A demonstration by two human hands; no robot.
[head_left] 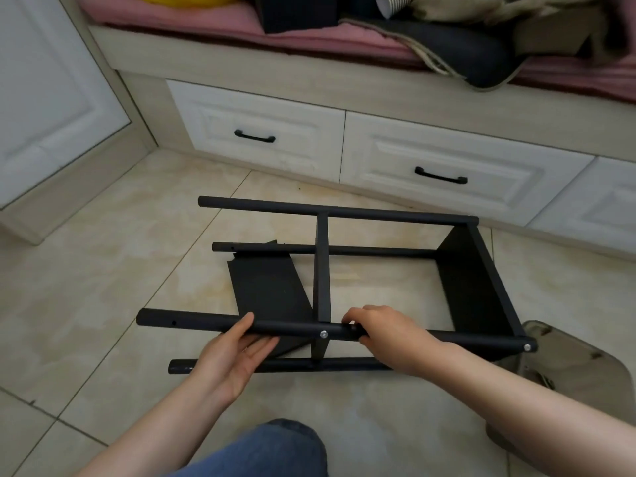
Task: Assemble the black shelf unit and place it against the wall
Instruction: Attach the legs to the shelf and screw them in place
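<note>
The black shelf unit (344, 212) lies on its side on the tiled floor, four round poles running left to right. One shelf board (471, 280) is fixed at the right end and a second board (322, 266) stands mid-frame. A loose black board (265, 287) lies on the floor inside the frame. My left hand (237, 352) cups the near upper pole (192, 321) from below, thumb over it. My right hand (382, 333) grips the same pole just right of a silver screw (324, 334), fingertips curled on its top.
A bed base with white drawers (261, 132) and black handles runs across the back. A white cabinet door (41, 98) stands at the left. A shiny metal stool (578, 366) sits at the right beside the frame. My knee in jeans (275, 452) is at the bottom.
</note>
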